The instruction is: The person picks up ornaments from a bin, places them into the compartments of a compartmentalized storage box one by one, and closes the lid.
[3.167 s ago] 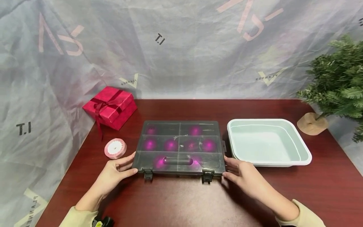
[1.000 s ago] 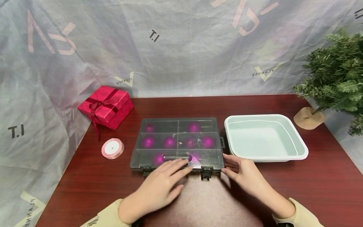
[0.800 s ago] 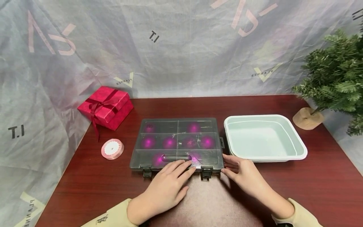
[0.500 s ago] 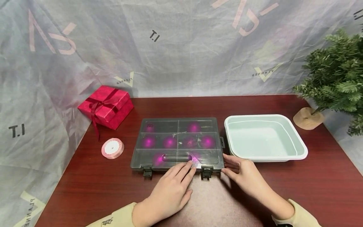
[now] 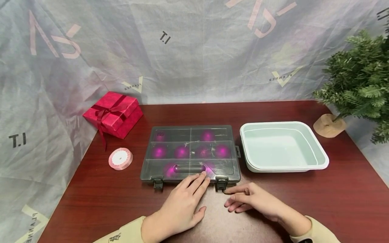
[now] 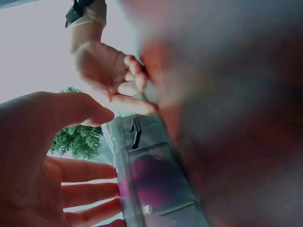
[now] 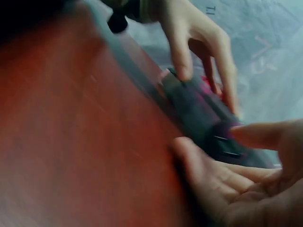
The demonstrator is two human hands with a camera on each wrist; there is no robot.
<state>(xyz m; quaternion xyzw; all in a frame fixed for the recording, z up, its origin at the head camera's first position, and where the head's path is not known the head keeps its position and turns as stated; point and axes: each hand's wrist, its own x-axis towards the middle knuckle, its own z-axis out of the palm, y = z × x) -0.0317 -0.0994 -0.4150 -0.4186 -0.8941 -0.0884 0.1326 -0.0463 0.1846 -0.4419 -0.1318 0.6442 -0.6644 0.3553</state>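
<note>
A grey see-through plastic storage case (image 5: 189, 145) lies flat at the middle of the table, its lid down. Several purple round balls show through the lid in its compartments. My left hand (image 5: 180, 207) rests with straight fingers on the front edge of the lid, beside the handle (image 5: 189, 168). Just in front of the right latch (image 5: 221, 184) is my right hand (image 5: 255, 202), index finger reaching to it and the other fingers loosely bent. Whether that fingertip touches the latch I cannot tell. The left latch (image 5: 158, 184) hangs at the front, untouched.
A pale green basin (image 5: 284, 165) stands right of the case. At the back left sits a red gift box (image 5: 113, 113) with a bow, and a pink ribbon spool (image 5: 120, 159) lies before it. A small fir tree (image 5: 358, 81) on a wooden base stands far right.
My left hand has gone from the case's left side to its front edge. My right hand has let go of the right side and moved left to the right latch.
</note>
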